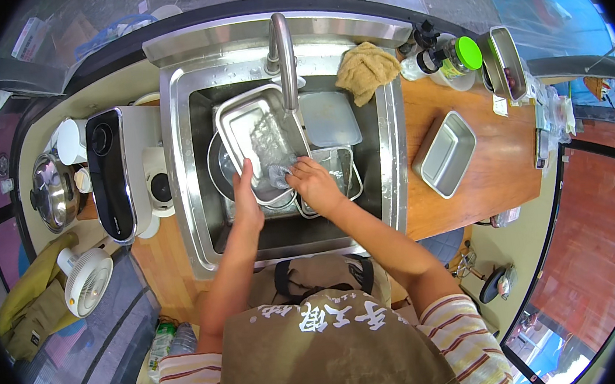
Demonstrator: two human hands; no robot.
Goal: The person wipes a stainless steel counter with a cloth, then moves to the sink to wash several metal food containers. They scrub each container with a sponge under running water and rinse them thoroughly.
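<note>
My left hand (247, 198) grips the near left edge of a rectangular stainless steel pan (262, 135), which is tilted over the sink below the curved faucet (287, 66). My right hand (312, 183) holds a grey mesh scrubber (279, 176) against the inside of the pan, near its lower right. Water lies in the pan. Beneath it in the steel sink (296, 251) are a round bowl (216, 167), partly hidden, and clear rectangular containers (341, 169). A translucent lid (331, 117) lies at the sink's right side.
A brown cloth (368, 69) drapes over the sink's back right corner. On the wooden counter (483, 175) at right stand a metal loaf pan (446, 155), a green-lidded jar (466, 54) and more metal pans (507, 64). A black-fronted appliance (109, 172) and a white fan (88, 282) are at left.
</note>
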